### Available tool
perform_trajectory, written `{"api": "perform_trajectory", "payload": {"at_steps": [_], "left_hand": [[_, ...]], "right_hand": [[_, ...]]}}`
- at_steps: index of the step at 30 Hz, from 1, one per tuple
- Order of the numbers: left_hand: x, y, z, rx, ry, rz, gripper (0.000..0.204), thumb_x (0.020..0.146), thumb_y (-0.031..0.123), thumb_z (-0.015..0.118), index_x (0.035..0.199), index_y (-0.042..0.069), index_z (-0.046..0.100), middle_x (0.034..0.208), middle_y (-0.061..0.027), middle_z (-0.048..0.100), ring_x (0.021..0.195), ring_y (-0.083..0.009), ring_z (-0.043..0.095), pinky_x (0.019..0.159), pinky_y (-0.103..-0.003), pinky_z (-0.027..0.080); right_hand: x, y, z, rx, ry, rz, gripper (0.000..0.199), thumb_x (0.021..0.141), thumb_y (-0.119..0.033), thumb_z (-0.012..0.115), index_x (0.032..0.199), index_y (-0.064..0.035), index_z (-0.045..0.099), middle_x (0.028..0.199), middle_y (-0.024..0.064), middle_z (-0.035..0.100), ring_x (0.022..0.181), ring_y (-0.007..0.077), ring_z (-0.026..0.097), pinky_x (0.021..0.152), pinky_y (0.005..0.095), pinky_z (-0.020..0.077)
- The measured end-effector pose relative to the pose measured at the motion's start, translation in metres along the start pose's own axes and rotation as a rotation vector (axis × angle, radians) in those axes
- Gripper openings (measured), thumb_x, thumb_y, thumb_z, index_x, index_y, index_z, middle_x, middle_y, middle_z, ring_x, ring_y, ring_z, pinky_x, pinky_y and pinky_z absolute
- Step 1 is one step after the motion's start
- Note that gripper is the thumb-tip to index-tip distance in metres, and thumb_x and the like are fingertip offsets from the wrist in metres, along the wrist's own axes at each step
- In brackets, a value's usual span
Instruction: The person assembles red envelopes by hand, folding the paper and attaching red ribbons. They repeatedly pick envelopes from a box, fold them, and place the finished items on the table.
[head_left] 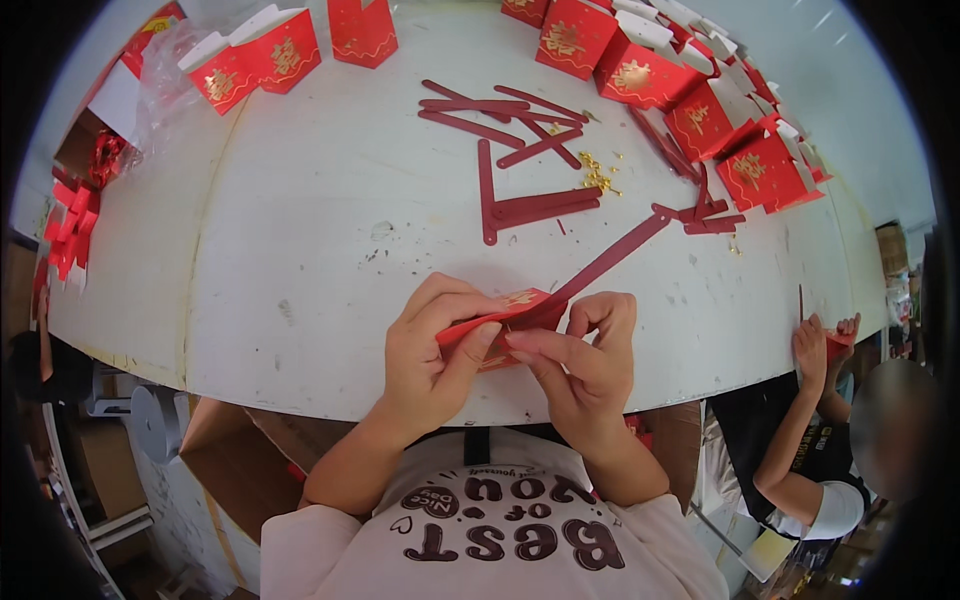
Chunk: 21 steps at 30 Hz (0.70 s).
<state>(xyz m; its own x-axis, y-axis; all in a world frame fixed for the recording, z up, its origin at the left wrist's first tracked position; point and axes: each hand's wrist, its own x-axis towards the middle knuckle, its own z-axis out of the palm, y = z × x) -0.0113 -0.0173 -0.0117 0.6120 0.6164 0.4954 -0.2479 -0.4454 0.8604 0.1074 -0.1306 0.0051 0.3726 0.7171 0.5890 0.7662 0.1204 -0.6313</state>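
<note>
Together, both hands pinch one flat red card box blank point(505, 325) just above the near edge of the white desk point(300, 260). The left hand point(430, 355) has its grip closed on the blank's left end, thumb beneath; the right hand point(585, 350) nips the right end, where a long dark red strip point(610, 258) runs up and away to the right. Loose strips point(520, 150) and small gold fasteners point(598, 175) lie farther out; folded red boxes point(700, 110) line the far rim. A co-worker's hands point(825, 345) work at right.

The 1 head-worn fisheye view looks steeply down, close over the white table point(300, 250) edge before the wearer.
</note>
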Motion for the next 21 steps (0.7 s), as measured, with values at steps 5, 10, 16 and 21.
{"api": "perform_trajectory", "payload": {"at_steps": [5, 10, 16, 21], "left_hand": [[0.001, -0.002, -0.002, 0.030, -0.015, 0.037, 0.018, 0.081, -0.002, 0.062, 0.099, 0.000, 0.064, 0.089, -0.0100, 0.058, 0.078, -0.0181, 0.057, 0.070, -0.026, 0.046], [0.001, -0.003, 0.001, 0.024, 0.034, 0.037, 0.017, 0.080, -0.002, 0.063, 0.097, -0.001, 0.064, 0.087, -0.0099, 0.059, 0.076, -0.0179, 0.057, 0.068, -0.026, 0.046], [-0.001, -0.006, 0.005, 0.062, 0.067, 0.078, 0.014, 0.081, -0.001, 0.063, 0.095, -0.002, 0.064, 0.087, -0.0105, 0.060, 0.073, -0.0182, 0.058, 0.065, -0.025, 0.047], [-0.002, -0.007, 0.002, 0.079, 0.048, 0.082, 0.014, 0.081, -0.001, 0.063, 0.095, -0.002, 0.062, 0.089, -0.0117, 0.059, 0.074, -0.0187, 0.058, 0.066, -0.026, 0.047]], "right_hand": [[0.001, 0.009, 0.003, -0.001, 0.082, -0.072, 0.031, 0.065, -0.004, 0.072, 0.093, -0.0163, 0.072, 0.078, 0.0006, 0.037, 0.079, 0.0191, 0.036, 0.069, 0.0292, 0.0290], [-0.002, 0.006, 0.007, 0.014, 0.075, -0.048, 0.028, 0.066, -0.006, 0.073, 0.092, -0.0167, 0.073, 0.078, -0.0002, 0.037, 0.079, 0.0186, 0.036, 0.069, 0.0300, 0.0283], [-0.011, 0.009, 0.011, 0.044, 0.107, 0.025, 0.023, 0.068, -0.009, 0.075, 0.090, -0.0167, 0.073, 0.077, -0.0004, 0.038, 0.078, 0.0180, 0.036, 0.069, 0.0304, 0.0274], [-0.006, 0.001, 0.013, -0.007, 0.140, 0.013, 0.023, 0.068, -0.009, 0.075, 0.090, -0.0164, 0.072, 0.078, -0.0006, 0.038, 0.078, 0.0176, 0.036, 0.070, 0.0306, 0.0262]]}}
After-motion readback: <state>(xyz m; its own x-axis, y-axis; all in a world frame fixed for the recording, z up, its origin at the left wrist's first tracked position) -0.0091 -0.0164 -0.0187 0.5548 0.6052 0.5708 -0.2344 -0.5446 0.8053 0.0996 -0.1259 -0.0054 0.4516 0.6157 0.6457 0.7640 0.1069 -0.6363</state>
